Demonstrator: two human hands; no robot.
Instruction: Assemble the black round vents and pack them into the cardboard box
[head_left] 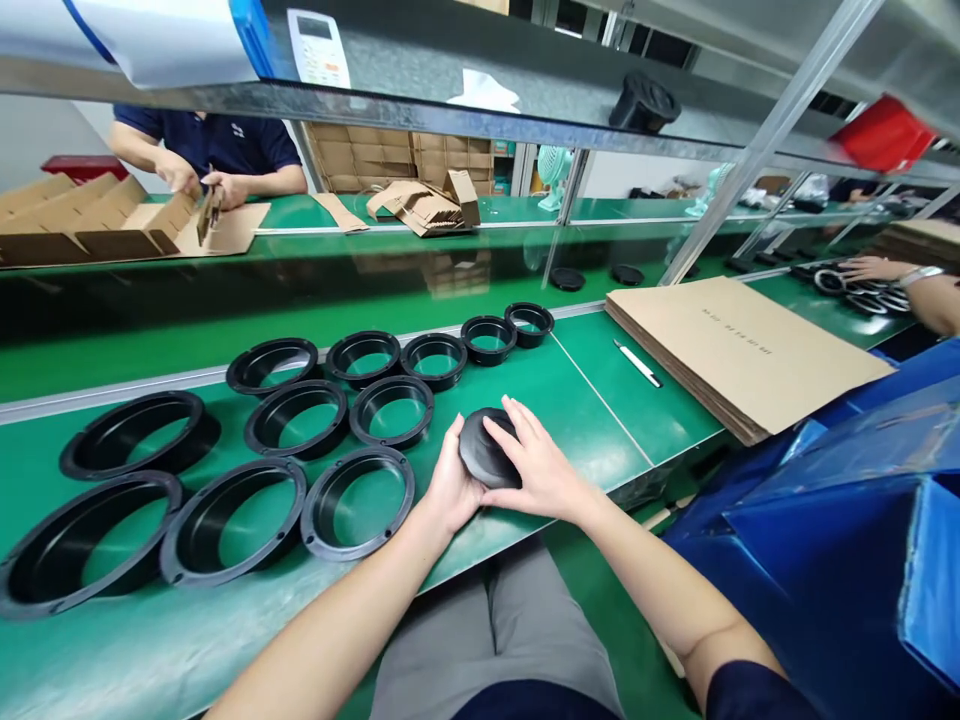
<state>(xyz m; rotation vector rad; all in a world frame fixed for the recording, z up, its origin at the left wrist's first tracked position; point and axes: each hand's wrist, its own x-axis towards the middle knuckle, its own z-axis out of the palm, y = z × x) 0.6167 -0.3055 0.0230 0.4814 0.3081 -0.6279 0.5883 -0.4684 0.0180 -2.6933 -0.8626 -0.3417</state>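
Observation:
Between my hands, above the table's front edge, is a round black part (484, 455) with a domed, cap-like face. My left hand (456, 485) cups it from the left and below, fingers wrapped round its side. On the right, my right hand (538, 462) lays its fingers over the top and edge of the part. To the left, several black flanged rings (360, 505) stand in rows on the green table (562, 420), larger ones nearer me and a small ring (529, 325) at the far end. The underside of the held part is hidden.
Right of my hands lie a white pen (637, 364) and a stack of cardboard sheets (750, 345). Blue bins (825, 540) stand at lower right. A metal shelf (420, 80) crosses overhead. Across the belt (360, 285), a person (217, 160) handles cardboard dividers; another person's hand (874, 268) is far right.

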